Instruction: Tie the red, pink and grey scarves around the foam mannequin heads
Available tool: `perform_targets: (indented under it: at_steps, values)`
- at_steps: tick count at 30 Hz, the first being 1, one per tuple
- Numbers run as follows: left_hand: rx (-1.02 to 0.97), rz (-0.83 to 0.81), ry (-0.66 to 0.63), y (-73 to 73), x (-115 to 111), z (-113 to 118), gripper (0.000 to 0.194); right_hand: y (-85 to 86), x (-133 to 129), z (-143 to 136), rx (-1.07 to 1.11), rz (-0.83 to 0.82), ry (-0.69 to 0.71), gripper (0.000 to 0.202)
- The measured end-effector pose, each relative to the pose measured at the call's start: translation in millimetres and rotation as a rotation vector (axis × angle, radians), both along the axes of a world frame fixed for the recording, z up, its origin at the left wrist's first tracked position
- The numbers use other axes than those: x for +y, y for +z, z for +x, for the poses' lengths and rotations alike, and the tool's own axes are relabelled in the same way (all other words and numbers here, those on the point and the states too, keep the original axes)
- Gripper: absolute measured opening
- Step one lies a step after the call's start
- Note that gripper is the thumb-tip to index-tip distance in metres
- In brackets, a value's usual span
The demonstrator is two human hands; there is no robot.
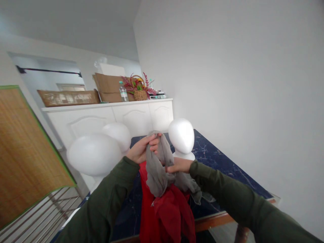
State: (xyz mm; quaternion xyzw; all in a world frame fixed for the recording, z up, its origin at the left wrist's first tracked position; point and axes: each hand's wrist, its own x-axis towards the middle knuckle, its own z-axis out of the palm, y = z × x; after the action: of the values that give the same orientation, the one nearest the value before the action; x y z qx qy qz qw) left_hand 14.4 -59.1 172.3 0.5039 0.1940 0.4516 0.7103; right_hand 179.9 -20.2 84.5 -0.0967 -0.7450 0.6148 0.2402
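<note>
grey scarf point(158, 168) held up above the dark marble counter point(222, 162), pinched at its top by the left hand point(141, 148) and gripped lower by the right hand point(178, 165), fingers closed; red cloth point(167, 209) hangs beneath; white foam heads point(181, 135) stand behind.

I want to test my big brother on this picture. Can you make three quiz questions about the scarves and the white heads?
1. True or false: both hands grip the grey scarf.
2. Which colour is the cloth hanging under it? A blue, B red, C yellow.
3. How many white foam heads stand on the dark marble table?

Key:
1. True: left hand up high, right hand lower.
2. B.
3. Three; one stands by the right hand.
</note>
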Motion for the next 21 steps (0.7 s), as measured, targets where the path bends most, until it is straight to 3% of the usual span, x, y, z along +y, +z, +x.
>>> perform_targets:
  at_steps: [2, 5, 8, 10, 12, 14, 16, 21]
  values:
    - [-0.133, -0.005, 0.056, 14.9, 1.7, 4.7, 0.021, -8.4, -8.6, -13.8, -0.150, 0.105, 0.127, 0.044]
    - [-0.241, 0.095, 0.274, 38.0, 5.3, 0.9, 0.021, -12.8, -10.6, -16.3, -0.177, 0.124, 0.137, 0.037]
    - [-0.223, 0.188, 0.503, 57.1, 9.8, -16.6, 0.022, -9.7, 1.1, 7.2, -0.066, -0.034, 0.059, 0.025]
    - [-0.202, 0.221, 0.620, 65.7, 13.5, -32.8, 0.025, -3.9, 12.7, 33.1, -0.020, -0.186, 0.085, 0.023]
    - [-0.204, 0.244, 0.728, 70.7, 17.5, -49.1, 0.026, 5.6, 23.1, 62.2, -0.065, -0.268, 0.144, 0.027]
    - [-0.229, 0.254, 0.836, 72.4, 21.3, -63.3, 0.025, 19.3, 29.4, 90.7, -0.201, -0.241, 0.159, 0.030]
    - [-0.249, 0.248, 0.899, 71.7, 24.5, -73.7, 0.027, 35.9, 31.4, 116.8, -0.330, -0.180, 0.075, 0.029]
    - [-0.257, 0.242, 0.896, 67.0, 30.9, -82.7, 0.028, 78.8, 35.4, 173.8, -0.569, -0.051, -0.235, 0.022]
